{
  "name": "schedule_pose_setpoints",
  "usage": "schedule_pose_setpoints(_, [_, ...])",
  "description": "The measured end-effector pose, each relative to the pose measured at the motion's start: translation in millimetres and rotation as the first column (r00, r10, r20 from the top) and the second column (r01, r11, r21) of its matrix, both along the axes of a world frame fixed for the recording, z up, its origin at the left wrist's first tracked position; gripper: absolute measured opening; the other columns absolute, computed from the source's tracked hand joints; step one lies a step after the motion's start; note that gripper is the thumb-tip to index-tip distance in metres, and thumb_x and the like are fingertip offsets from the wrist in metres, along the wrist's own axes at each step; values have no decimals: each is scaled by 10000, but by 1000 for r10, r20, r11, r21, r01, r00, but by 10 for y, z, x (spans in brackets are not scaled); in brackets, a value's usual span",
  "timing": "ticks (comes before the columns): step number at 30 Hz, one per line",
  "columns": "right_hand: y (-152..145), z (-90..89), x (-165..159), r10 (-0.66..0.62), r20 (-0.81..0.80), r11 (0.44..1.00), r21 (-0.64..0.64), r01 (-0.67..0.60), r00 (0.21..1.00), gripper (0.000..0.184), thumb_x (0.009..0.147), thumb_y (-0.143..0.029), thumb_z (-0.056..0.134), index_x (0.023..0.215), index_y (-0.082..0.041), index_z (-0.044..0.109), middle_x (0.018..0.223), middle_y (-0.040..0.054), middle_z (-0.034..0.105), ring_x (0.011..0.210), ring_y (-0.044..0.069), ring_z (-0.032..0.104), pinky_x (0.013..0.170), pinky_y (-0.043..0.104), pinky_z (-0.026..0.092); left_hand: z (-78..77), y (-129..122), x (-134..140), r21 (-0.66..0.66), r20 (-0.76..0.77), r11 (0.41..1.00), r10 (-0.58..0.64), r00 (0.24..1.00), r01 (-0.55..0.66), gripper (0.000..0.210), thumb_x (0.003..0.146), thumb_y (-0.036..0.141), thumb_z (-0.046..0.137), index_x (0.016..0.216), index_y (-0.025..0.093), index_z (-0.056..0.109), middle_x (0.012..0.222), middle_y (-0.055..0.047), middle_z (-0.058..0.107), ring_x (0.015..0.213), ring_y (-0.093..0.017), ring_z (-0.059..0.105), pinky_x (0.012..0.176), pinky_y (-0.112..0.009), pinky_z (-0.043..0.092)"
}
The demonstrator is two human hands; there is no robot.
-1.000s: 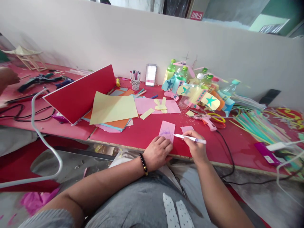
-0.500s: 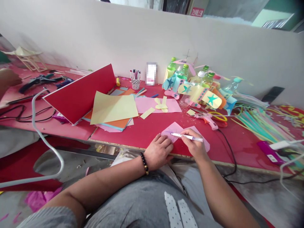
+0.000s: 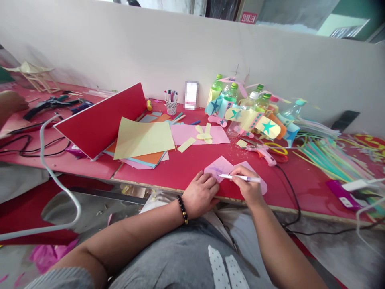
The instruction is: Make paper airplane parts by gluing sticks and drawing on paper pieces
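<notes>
In the head view my right hand (image 3: 247,185) is closed round a white marker pen (image 3: 240,178) with a purple end. The pen's tip meets a pink paper piece (image 3: 221,162) that bears purple lines. My left hand (image 3: 201,193) lies palm down at the table edge, its fingers stretched over the paper's lower left side, the thumb partly hidden. A second pink paper piece (image 3: 262,184) with a rounded end lies partly under my right hand. Behind them, yellow cut-out strips (image 3: 204,134) rest on a pink sheet (image 3: 180,132).
Coloured sheets (image 3: 144,138) lie left of a pink glue gun (image 3: 262,153) and scissors (image 3: 278,148). Bottle planes (image 3: 249,112) stand behind, with a pen cup (image 3: 171,106) and phone (image 3: 191,95). A red board (image 3: 108,120) leans left. Another person's hand (image 3: 12,105) shows far left.
The pen tip has shifted slightly right and down, and more purple lines show on the pink paper. My left hand stays in place.
</notes>
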State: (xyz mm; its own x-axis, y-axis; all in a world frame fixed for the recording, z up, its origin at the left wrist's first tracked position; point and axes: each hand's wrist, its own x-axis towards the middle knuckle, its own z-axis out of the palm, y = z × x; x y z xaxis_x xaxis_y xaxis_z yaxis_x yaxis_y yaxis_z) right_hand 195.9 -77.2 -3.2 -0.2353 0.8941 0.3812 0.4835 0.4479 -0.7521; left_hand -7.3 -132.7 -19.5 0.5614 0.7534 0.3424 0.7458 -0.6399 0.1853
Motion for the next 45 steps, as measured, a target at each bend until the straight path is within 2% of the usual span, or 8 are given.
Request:
schedule_pose_setpoints(10, [-25,17,-4,7,2,1000,15,-8,1000,130,795,-181,549,674,-220,576,631,-17,561,593,159,523,569,289,391,11,-2,-3,-15,8,1000,-9,1000,9,440,834,393,682,1192,167,565,1184,-91,611,1220,-291,472,1122,-484,302])
schedule_pose_setpoints(15, [-24,5,-12,0,-5,1000,31,0,1000,84,802,-197,567,725,-222,590,694,-5,584,658,175,550,623,300,415,15,-6,1,-8,11,1000,1,1000,-1,460,814,401,706,1183,163,568,1176,-86,615,1219,-290,474,1125,-481,301])
schedule_pose_setpoints(20, [-26,3,-4,18,-11,1000,20,-18,1000,129,790,-179,544,674,-226,577,631,-13,562,597,166,529,582,296,401,-4,-6,0,-5,17,1000,-3,1000,3,443,831,404,686,1190,174,567,1188,-89,612,1220,-287,474,1121,-485,302])
schedule_pose_setpoints(25, [-21,8,-14,-4,-8,999,46,4,1000,88,778,-191,563,704,-227,596,694,4,595,672,186,554,629,307,424,4,-3,-2,3,9,1000,-2,1000,2,467,813,395,706,1191,160,566,1189,-86,613,1211,-293,474,1115,-490,310])
schedule_pose_setpoints(29, [-27,1,-8,-1,-17,999,42,1,1000,145,780,-173,537,649,-227,570,631,-9,560,619,173,534,598,302,410,24,-8,-6,1,12,1000,-8,1000,8,451,822,392,695,1186,159,566,1177,-92,616,1206,-285,479,1112,-486,318])
schedule_pose_setpoints(34, [-19,-3,-9,-32,-18,998,51,33,999,98,785,-184,563,703,-226,597,665,-7,584,636,174,541,599,301,409,14,-5,-3,-10,12,1000,-1,1000,1,463,814,398,703,1190,165,564,1177,-93,613,1216,-287,476,1113,-491,317])
schedule_pose_setpoints(39, [-35,13,-1,-5,-26,999,39,6,1000,172,790,-191,529,624,-229,557,596,-14,555,572,163,524,561,295,406,6,-3,3,-22,9,1000,-5,1000,5,447,833,392,683,1201,171,560,1191,-93,609,1217,-290,479,1120,-490,306])
schedule_pose_setpoints(45, [-12,-30,7,-44,-7,997,61,44,999,122,797,-197,554,682,-231,576,661,0,577,655,184,551,600,305,416,9,-1,-1,-7,9,1000,0,1000,0,470,817,389,704,1197,154,560,1193,-89,612,1214,-293,477,1115,-492,311])
